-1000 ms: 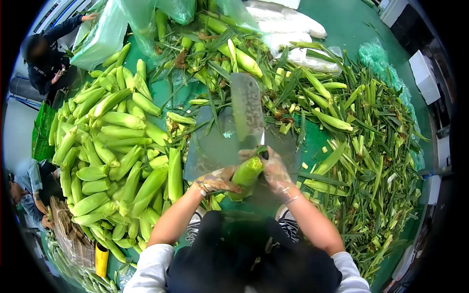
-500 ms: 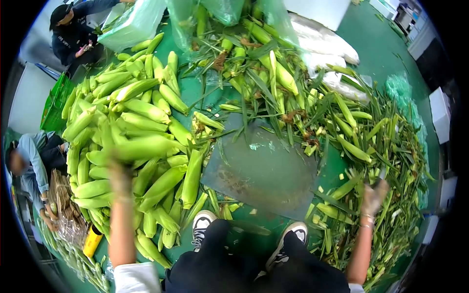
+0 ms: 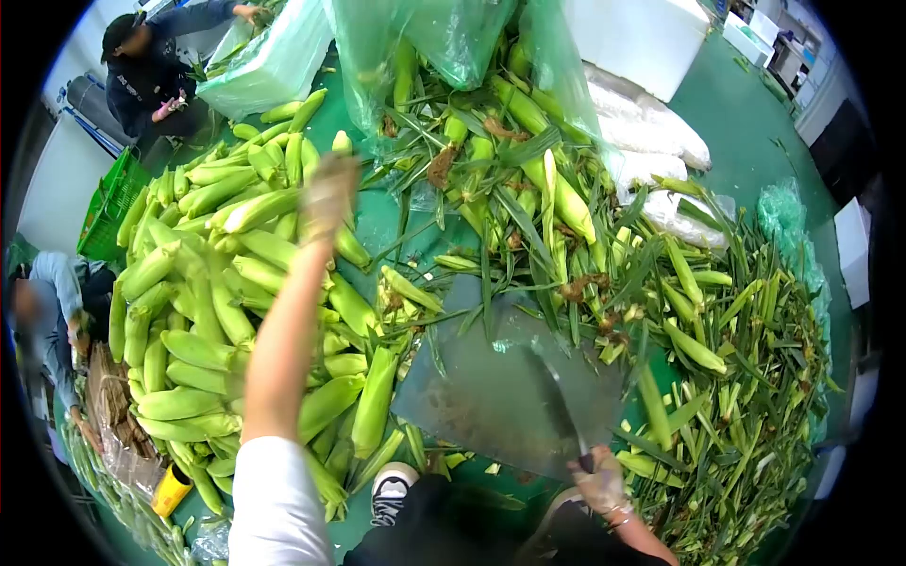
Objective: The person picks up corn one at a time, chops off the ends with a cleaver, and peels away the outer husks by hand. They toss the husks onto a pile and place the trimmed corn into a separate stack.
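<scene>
My right hand [image 3: 601, 483], in a thin glove, is closed on the dark handle of a long knife [image 3: 559, 407]. The blade points up and away over a flat grey board [image 3: 472, 396] on the floor. My left hand [image 3: 330, 200] is blurred by motion above the right side of a heap of green corn ears [image 3: 200, 351]; its fingers cannot be made out. Ahead, untrimmed corn [image 3: 566, 203] with long leaves and brown silk spills from beneath green plastic bags [image 3: 444, 42]. A blurred green piece [image 3: 653, 407] is near the board's right edge.
Cut leaves and husks [image 3: 746, 415] form a big pile at right. White wrapped bundles [image 3: 651, 141] lie near a white box [image 3: 637, 38]. Two people work at left, near a green basket [image 3: 111, 203] and a yellow object [image 3: 171, 491]. My shoe [image 3: 392, 492] is beside the board.
My left hand has moved forward and right from low over the corn heap, where a blurred ear was near it. My right hand has swung inward from the leaf pile, bringing the knife over the board.
</scene>
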`<state>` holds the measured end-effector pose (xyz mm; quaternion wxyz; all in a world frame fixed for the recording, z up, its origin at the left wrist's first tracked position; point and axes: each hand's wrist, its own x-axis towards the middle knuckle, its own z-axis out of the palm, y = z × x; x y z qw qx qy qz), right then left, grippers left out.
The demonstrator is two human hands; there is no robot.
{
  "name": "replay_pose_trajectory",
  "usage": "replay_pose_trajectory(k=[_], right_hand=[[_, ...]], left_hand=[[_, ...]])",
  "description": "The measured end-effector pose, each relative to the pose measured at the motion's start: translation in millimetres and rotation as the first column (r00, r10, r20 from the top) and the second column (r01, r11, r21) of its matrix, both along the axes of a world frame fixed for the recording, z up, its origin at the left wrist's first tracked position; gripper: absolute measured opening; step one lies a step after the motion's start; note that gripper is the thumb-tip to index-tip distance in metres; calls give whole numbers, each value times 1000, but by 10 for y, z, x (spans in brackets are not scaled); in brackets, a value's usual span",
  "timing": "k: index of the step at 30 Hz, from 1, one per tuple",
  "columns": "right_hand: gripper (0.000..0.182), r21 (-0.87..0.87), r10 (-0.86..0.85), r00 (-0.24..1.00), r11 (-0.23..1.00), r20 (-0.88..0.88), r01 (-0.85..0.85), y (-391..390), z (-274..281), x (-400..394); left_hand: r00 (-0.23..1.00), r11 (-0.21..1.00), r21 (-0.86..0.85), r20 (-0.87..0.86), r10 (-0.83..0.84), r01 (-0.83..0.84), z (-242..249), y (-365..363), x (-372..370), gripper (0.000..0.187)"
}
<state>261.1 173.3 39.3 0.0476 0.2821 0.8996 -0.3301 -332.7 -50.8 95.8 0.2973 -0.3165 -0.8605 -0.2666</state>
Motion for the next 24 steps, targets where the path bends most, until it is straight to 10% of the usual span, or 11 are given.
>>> replay_pose_trajectory(k=[2,7,9,11,15,17,24], right_hand=[[32,-26,-27,1000,999,-2,27,-47,-41,-60],[30,211,-139,989,970,57,124,49,-6,143],[26,231,-216,963,957,163,175,192,-75,348],[21,144,-329,935,940,132,310,334,-70,486],[21,-66,-634,773,770,38,635,590,-105,685],[21,25,-623,782,781,-8,623,497,255,485],[25,67,-474,860,868,-191,493,280,562,156]], left_hand=[[968,973,55,101,-229,224,141,1308,123,40],[715,953,-289,646,268,-96,-113,2174,-74,36],[759,995,-70,643,101,-73,-480,1973,-104,36],[503,985,170,849,-159,24,-244,1525,226,36],[527,994,98,842,-113,56,30,510,1264,30],[255,917,398,890,-378,-27,-181,83,1696,30],[-31,833,251,962,-271,493,-876,-26,2677,27]])
